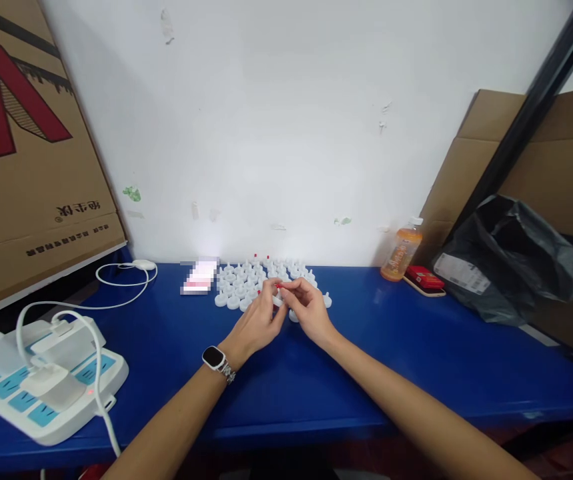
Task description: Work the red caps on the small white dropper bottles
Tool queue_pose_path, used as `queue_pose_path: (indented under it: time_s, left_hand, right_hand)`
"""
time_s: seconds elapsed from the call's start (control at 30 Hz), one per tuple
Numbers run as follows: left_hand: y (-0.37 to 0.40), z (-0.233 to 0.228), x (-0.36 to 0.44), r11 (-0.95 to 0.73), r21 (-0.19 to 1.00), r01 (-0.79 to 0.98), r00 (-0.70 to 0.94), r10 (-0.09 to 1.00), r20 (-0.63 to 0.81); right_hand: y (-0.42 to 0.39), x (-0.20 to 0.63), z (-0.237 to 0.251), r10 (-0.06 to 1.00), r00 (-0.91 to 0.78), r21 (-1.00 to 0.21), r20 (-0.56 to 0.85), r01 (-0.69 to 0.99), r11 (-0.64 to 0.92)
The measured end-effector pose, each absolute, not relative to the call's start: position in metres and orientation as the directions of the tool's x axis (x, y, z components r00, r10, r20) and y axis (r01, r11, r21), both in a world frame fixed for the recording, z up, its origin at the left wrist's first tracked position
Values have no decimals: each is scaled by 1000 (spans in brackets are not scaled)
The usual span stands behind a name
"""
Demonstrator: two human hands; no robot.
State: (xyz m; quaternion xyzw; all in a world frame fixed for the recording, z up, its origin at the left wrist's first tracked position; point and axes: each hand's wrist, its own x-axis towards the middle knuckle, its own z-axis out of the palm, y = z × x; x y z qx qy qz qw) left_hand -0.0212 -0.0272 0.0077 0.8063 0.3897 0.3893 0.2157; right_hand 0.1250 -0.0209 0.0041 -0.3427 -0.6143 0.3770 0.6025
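Centre of frame: the left hand (260,319) and right hand (310,311), fingers curled, are pinching a small red piece (279,286).

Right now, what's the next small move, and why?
Perhaps press the small red piece gently onto the white part: the left hand and right hand meet around both, and red tips show among the white pieces behind.

White plastic nozzle caps (239,291), round-based with narrow spouts, stand mostly spout-up, closely grouped just below frame centre. One small red part (279,285) is held before them, finer detail indistinct.
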Motion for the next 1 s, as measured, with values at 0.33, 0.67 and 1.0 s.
queue_pose_path:
  time_s: [0.33, 0.67, 1.0]
  left_hand:
    - [-9, 8, -41, -597, 440, 670, 336, 774, 537]
    - [8, 3, -61, -452, 313, 835, 301, 852, 428]
    - [4, 1, -57, -475, 284, 833, 334, 841, 425]
  right_hand:
    - [25, 151, 29, 899, -341, -946, 274, 74, 316]
    - [159, 109, 60, 840, -397, -310, 370, 799, 514]
    - [186, 78, 48, 817, -513, -279, 264, 770, 574]
